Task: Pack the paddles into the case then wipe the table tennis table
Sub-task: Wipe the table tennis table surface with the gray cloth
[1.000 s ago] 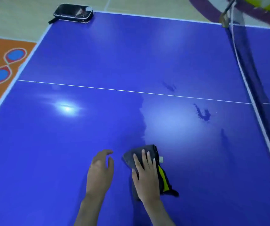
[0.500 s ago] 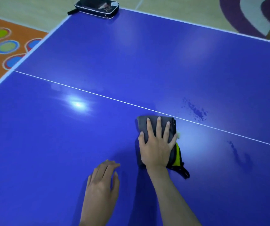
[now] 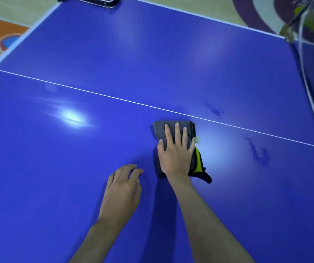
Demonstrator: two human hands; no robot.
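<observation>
Cloth lies flat under the right grip, fingers straight, pressing it; left grip released beside it

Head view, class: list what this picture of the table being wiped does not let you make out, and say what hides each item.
- Case: cut off by the top edge; whether it is zipped or holds the paddles cannot be told.
- Cloth: the right hand covers its middle, hiding its full shape.
- Net post: motion-blurred at the upper right.
- Left hand: contact with the table is unclear.
</observation>
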